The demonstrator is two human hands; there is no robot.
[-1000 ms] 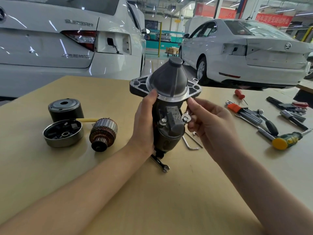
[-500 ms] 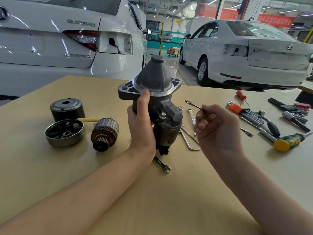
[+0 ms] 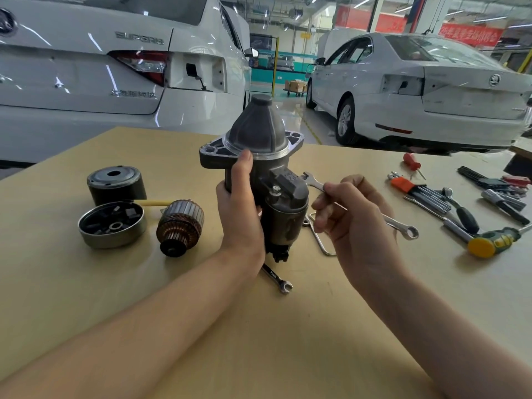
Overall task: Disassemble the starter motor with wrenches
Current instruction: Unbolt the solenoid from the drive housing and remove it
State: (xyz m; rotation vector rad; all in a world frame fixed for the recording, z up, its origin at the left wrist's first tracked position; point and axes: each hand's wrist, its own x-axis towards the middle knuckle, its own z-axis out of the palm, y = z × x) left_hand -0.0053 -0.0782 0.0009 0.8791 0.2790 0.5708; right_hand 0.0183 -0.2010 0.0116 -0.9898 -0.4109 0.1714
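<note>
The dark grey starter motor housing [image 3: 267, 174] stands upright on the wooden table [image 3: 259, 326], cone nose up. My left hand [image 3: 239, 208] grips its left side, thumb against the flange. My right hand [image 3: 351, 214] holds a silver combination wrench [image 3: 400, 224] by the shank; its open end sits just right of the solenoid's terminal block, apart from the nut [image 3: 276, 189]. A second small wrench [image 3: 277, 279] lies on the table below the motor.
At the left lie a black field casing [image 3: 115, 185], a brush end cap [image 3: 110, 224] and the copper armature [image 3: 180, 226]. Bent metal rods [image 3: 319, 240] lie behind my right hand. Hex keys, screwdrivers and a yellow-handled tool [image 3: 489, 243] fill the right side. White cars stand beyond.
My right hand drew back from the motor's terminal, took a wrench, and now brings its open end toward the solenoid. The left hand shifted the motor slightly left and kept its grip.
</note>
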